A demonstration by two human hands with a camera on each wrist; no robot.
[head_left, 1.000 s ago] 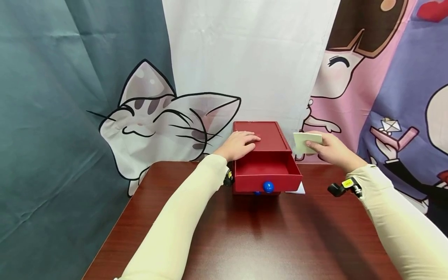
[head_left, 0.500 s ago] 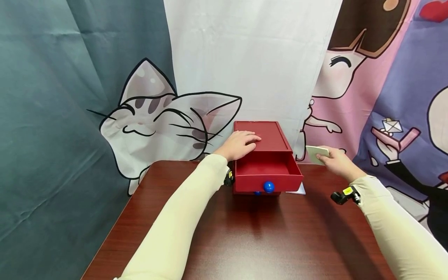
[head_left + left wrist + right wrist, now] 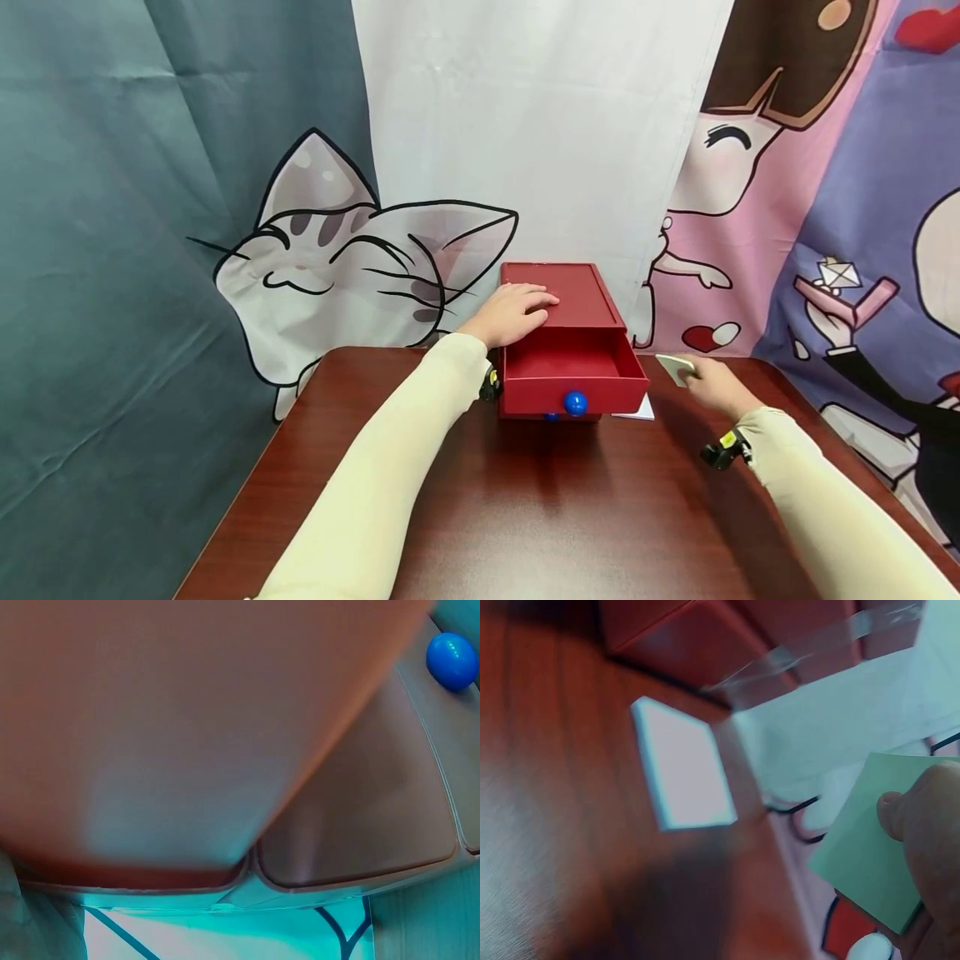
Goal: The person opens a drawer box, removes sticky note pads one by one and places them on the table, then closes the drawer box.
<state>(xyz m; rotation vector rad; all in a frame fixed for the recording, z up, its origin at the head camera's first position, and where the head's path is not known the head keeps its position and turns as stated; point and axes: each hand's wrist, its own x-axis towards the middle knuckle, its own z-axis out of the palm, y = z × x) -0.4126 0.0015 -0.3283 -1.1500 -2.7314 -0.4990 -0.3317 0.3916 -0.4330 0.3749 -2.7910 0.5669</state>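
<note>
A red drawer box (image 3: 581, 296) stands at the back of the table, its upper drawer (image 3: 536, 397) pulled out. That drawer has a blue knob (image 3: 576, 403) on its front; no contents show inside it. My left hand (image 3: 508, 315) rests on the left part of the box top, fingers loosely extended. To the right of the box, my right hand (image 3: 718, 387) holds a thin pale-green paper pad (image 3: 870, 840), thumb on its face. In the head view this pad (image 3: 675, 368) looks tilted, above the table. A large blurred surface covers much of the left wrist view.
A white paper pad (image 3: 686, 769) lies on the table (image 3: 555, 517) against the right side of the box, partly hidden in the head view. A second blue knob (image 3: 552, 417) peeks from below the pulled-out drawer. A printed curtain (image 3: 540, 133) hangs behind.
My right hand has moved down and slightly right with the pale-green pad, away from the box, and the pad has tilted. My left hand has stayed on the box top.
</note>
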